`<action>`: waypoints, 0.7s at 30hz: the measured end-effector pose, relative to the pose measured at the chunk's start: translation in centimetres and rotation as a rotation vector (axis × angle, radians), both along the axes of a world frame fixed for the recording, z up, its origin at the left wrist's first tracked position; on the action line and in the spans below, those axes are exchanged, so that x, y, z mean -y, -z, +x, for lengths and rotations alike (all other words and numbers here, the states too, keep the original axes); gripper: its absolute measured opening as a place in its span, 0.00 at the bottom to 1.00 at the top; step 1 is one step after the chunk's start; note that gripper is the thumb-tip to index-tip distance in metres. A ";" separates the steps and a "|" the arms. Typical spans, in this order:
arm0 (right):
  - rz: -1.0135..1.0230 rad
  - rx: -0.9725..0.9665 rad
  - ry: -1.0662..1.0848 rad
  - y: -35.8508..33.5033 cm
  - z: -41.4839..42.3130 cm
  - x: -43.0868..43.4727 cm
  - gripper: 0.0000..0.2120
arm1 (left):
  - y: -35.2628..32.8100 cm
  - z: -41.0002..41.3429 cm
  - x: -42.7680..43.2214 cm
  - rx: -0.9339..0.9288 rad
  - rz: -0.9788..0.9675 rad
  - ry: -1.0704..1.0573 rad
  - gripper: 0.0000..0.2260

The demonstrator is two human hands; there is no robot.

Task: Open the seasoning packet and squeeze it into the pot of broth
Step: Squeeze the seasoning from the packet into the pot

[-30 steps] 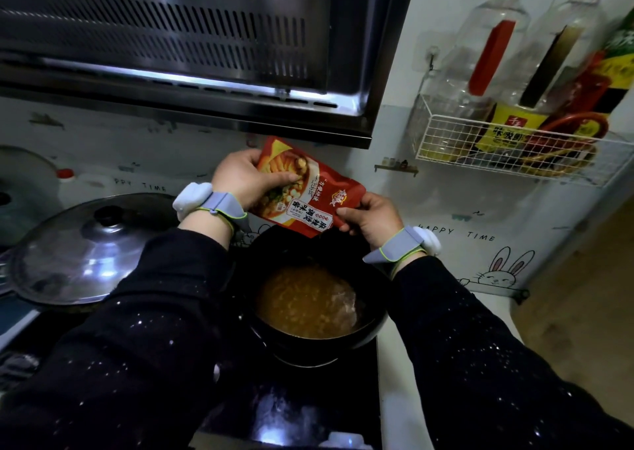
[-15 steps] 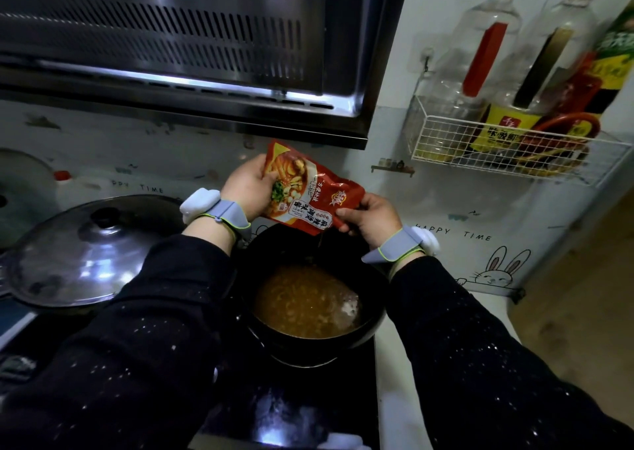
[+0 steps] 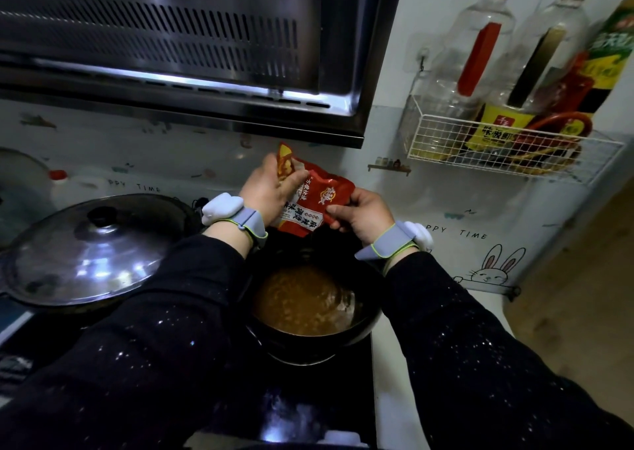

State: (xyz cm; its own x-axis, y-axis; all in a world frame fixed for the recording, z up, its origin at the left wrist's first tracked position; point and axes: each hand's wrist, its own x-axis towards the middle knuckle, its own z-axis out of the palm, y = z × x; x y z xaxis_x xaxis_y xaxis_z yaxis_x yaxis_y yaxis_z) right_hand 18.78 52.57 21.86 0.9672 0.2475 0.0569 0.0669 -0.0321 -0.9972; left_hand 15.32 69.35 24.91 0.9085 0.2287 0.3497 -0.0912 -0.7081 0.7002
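A red seasoning packet (image 3: pixel 317 197) with printed food and Chinese text is held tilted above the far rim of a black pot (image 3: pixel 372 319) of brown broth. My left hand (image 3: pixel 266 190) grips its upper left part, fingers pressing across the front. My right hand (image 3: pixel 360 212) pinches its lower right corner. A thin dark thread of liquid seems to hang from the packet's lower edge toward the pot. Both wrists wear grey straps with white devices.
A wok under a steel lid (image 3: pixel 85 250) sits on the left burner. The range hood (image 3: pixel 192 51) hangs low overhead. A white wire rack (image 3: pixel 507 154) with bottles is on the right wall. The black cooktop (image 3: pixel 308 398) meets a white counter at the right.
The packet has been turned more upright and folded narrower, with my left hand shifting over its front and squeezing. My right hand stays on the lower right corner.
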 end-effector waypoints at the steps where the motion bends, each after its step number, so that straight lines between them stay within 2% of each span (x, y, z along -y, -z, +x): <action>1: 0.004 -0.001 -0.003 -0.1 -0.1 0.0 0.09 | 0.0 0.1 0.1 0.013 0.028 -0.015 0.21; 6: 0.036 0.006 -0.019 -0.1 -0.1 -0.2 0.10 | 0.1 0.3 0.5 0.101 0.099 -0.025 0.20; 21: 0.033 0.019 -0.032 -0.7 -0.6 0.1 0.11 | 0.5 0.3 0.8 0.150 0.049 0.034 0.18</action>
State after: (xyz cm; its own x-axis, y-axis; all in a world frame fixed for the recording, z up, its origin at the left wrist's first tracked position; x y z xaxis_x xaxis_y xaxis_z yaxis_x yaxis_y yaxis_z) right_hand 18.18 52.42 22.60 0.9574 0.2763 0.0839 0.0864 0.0031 -0.9963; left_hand 15.60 68.51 24.44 0.8521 0.1781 0.4922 -0.2167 -0.7358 0.6415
